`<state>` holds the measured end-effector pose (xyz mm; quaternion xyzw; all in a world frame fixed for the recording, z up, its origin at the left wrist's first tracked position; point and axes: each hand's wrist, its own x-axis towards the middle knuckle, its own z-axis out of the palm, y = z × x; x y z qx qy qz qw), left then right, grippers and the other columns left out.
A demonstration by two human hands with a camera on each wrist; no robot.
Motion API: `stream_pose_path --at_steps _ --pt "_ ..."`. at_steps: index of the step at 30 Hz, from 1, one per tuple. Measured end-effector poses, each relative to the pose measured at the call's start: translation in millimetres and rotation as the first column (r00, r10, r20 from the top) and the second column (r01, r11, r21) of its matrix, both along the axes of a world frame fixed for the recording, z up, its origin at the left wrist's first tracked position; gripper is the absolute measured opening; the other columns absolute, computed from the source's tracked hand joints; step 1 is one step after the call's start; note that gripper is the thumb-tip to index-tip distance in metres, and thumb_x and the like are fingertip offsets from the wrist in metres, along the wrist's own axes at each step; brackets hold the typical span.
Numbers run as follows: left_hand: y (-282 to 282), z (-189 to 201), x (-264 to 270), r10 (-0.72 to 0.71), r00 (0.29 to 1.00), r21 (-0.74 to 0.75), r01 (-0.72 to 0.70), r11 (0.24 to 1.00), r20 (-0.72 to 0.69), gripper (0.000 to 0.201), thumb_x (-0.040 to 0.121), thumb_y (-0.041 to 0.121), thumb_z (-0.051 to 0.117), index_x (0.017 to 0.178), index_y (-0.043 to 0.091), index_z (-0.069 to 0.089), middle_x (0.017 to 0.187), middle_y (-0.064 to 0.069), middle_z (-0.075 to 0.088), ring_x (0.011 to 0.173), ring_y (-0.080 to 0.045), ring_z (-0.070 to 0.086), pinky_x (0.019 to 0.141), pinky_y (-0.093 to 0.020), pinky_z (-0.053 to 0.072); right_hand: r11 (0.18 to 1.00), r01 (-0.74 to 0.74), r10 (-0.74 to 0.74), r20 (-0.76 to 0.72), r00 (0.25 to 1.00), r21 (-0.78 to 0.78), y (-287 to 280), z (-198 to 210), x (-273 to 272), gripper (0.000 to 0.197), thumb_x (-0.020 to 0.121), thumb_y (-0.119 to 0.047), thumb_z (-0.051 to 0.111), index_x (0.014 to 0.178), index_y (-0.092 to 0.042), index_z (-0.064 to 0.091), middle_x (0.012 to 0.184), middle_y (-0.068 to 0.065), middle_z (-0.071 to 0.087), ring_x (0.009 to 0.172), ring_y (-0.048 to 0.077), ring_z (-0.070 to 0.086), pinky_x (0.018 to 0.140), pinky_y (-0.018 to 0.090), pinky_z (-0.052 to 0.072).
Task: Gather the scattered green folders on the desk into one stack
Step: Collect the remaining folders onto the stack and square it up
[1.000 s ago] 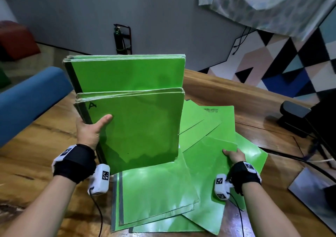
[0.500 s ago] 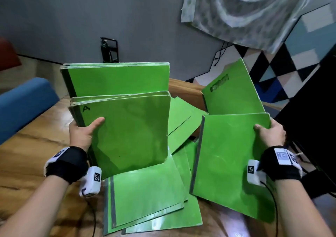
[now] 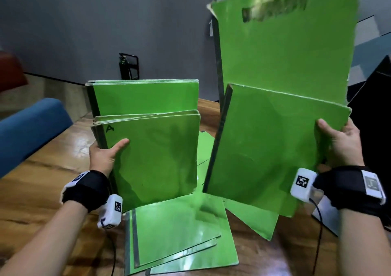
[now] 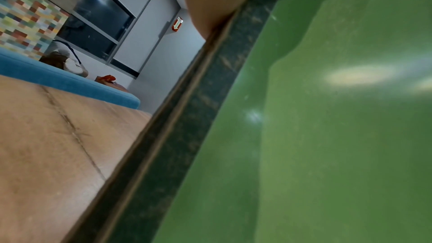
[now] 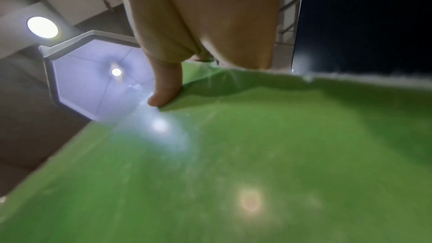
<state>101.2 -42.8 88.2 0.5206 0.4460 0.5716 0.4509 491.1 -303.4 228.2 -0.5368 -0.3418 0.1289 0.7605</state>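
Note:
My left hand (image 3: 106, 155) grips an upright bundle of green folders (image 3: 154, 148) by its dark spine, thumb across the front cover marked "A". The bundle's spine (image 4: 210, 117) fills the left wrist view. My right hand (image 3: 338, 144) holds two green folders (image 3: 270, 144) raised in the air at the right, thumb on the front cover (image 5: 233, 154). The rear one (image 3: 285, 49) sticks up high and shows a label. More green folders (image 3: 179, 229) lie fanned flat on the wooden desk (image 3: 42, 191) below both hands.
A blue padded bench (image 3: 27, 132) runs along the desk's left side. A dark monitor (image 3: 374, 117) stands at the right, with a white paper (image 3: 325, 214) beneath my right wrist. A black stand with a green bottle (image 3: 129, 68) is by the grey wall.
My right hand has lifted two folders off the desk pile and raised them high at the right. The left hand's bundle has stayed upright in place.

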Motion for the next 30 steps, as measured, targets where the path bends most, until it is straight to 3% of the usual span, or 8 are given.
stream_pose_path --at_steps 6,12,15,17,20,22,26,30 --pt "-1.2 -1.0 -3.7 -0.006 1.0 -0.031 0.006 0.999 -0.01 0.044 0.07 0.024 0.076 0.104 0.001 0.061 0.093 -0.01 0.064 0.091 -0.023 0.059 0.088 -0.034 0.045 0.985 -0.13 0.142 -0.102 0.985 0.115 38.9 -21.5 -25.5 0.073 0.032 -0.039 0.09 0.096 -0.021 0.06 0.081 -0.009 0.076 0.077 0.005 0.072 0.069 0.024 0.059" --pt "-10.6 9.2 -4.7 -0.039 0.999 -0.011 0.039 0.999 0.011 0.037 0.075 0.012 0.072 0.107 -0.001 0.058 0.107 -0.022 0.064 0.085 -0.019 0.062 0.084 -0.029 0.05 0.943 -0.282 0.314 -0.185 0.931 0.178 96.9 -43.3 -78.3 0.064 0.031 -0.034 0.09 0.089 -0.02 0.066 0.077 -0.009 0.076 0.071 0.004 0.071 0.063 0.02 0.056" --pt "-13.7 8.8 -9.7 -0.117 0.991 -0.037 0.12 0.992 0.072 0.085 0.044 0.06 0.081 0.102 0.003 0.055 0.082 -0.004 0.074 0.057 0.009 0.062 0.058 -0.008 0.05 0.947 -0.303 0.317 -0.155 0.936 0.108 125.5 -65.7 -100.5 0.026 0.056 -0.01 0.08 0.08 -0.021 0.074 0.073 -0.011 0.075 0.067 0.002 0.069 0.062 0.018 0.055" --pt "-14.5 6.6 -13.0 -0.14 0.985 -0.051 0.146 0.988 0.104 0.109 0.02 0.073 0.077 0.103 0.006 0.053 0.063 0.015 0.071 0.057 0.012 0.061 0.058 -0.006 0.05 0.946 -0.321 0.315 -0.105 0.943 -0.045 142.1 -89.0 -114.9 0.036 0.069 0.011 0.068 0.09 -0.019 0.068 0.076 -0.009 0.074 0.069 0.001 0.067 0.065 0.017 0.054" --pt "-18.9 8.5 -9.9 -0.12 0.991 -0.052 0.123 0.991 0.064 0.049 0.068 0.028 0.078 0.104 0.005 0.057 0.076 0.009 0.07 0.067 0.005 0.064 0.077 -0.019 0.055 0.884 -0.41 0.399 -0.095 0.912 -0.225 153.0 -121.6 -130.6 0.08 0.054 -0.014 0.084 0.125 -0.012 0.047 0.11 0.003 0.067 0.094 0.008 0.066 0.083 0.023 0.054" --pt "-23.1 10.7 -7.0 -0.079 0.997 -0.009 0.079 0.997 0.002 0.027 0.077 -0.001 0.066 0.101 0.006 0.057 0.067 0.016 0.067 0.059 0.009 0.061 0.067 -0.015 0.052 0.821 -0.479 0.462 -0.133 0.877 -0.309 154.5 -131.0 -137.5 0.116 0.034 -0.036 0.091 0.134 -0.012 0.037 0.116 0.001 0.063 0.096 0.004 0.066 0.086 0.021 0.054" --pt "-25.0 12.3 -8.1 -0.148 0.988 0.064 0.145 0.987 0.046 0.064 0.052 0.035 0.075 0.108 0.011 0.054 0.085 0.009 0.058 0.07 0.009 0.06 0.061 0.0 0.045 0.802 -0.489 0.472 -0.138 0.871 -0.342 160.8 -135.6 -138.9 0.121 0.027 -0.044 0.091 0.131 -0.012 0.039 0.12 0.006 0.062 0.094 -0.001 0.065 0.085 0.018 0.053" --pt "-29.3 15.3 -6.3 -0.162 0.986 0.065 0.16 0.985 0.026 0.053 0.046 0.037 0.071 0.093 0.023 0.049 0.078 0.013 0.059 0.068 0.014 0.057 0.061 0.001 0.043 0.802 -0.484 0.471 -0.128 0.873 -0.35 165.8 -131.6 -134.5 0.119 0.025 -0.045 0.09 0.129 -0.012 0.041 0.113 0.002 0.064 0.097 0.007 0.063 0.088 0.021 0.053"
